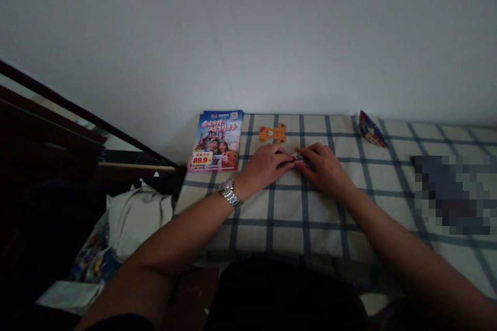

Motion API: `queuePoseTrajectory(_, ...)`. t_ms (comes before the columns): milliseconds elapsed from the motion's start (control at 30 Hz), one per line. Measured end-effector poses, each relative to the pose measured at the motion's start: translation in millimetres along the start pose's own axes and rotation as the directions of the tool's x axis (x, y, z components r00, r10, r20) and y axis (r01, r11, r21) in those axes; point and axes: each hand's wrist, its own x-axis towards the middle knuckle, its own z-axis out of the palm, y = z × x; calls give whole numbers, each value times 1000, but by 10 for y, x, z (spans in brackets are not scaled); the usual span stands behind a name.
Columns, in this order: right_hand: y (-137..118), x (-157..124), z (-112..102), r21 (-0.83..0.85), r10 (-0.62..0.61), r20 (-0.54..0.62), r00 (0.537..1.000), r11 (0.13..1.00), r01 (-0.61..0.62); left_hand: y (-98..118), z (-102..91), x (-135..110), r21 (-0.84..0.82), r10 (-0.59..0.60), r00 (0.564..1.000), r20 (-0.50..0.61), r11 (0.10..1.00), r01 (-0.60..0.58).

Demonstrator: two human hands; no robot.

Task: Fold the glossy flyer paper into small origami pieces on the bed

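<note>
Both hands meet over the checked tablecloth. Between their fingertips is a small piece of printed paper (pixel 298 160), pink, white and blue, mostly covered by the fingers. My left hand (pixel 264 166), with a silver watch on its wrist, pinches the paper's left side. On the other side, the thumb and fingers of my right hand (pixel 323 169) are closed on it. Just beyond the left hand lies a flat orange bear-shaped piece (pixel 272 133). A stack of printed flyers (pixel 215 140), blue and pink, rests farther left near the wall.
A folded colourful paper piece (pixel 371 132) stands at the back right. Farther right lies a dark, pixelated object (pixel 446 191). The checked tablecloth (pixel 287 212) runs up to the white wall. Left of the table are a white bag (pixel 137 217) and a dark wooden frame (pixel 77 108).
</note>
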Motion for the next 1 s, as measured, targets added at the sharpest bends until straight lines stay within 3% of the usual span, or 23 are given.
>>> queuePoseTrajectory(1000, -12, 21, -40, 191, 49, -10, 999, 980, -46, 27, 8, -6, 14, -47, 999, 21, 999, 47)
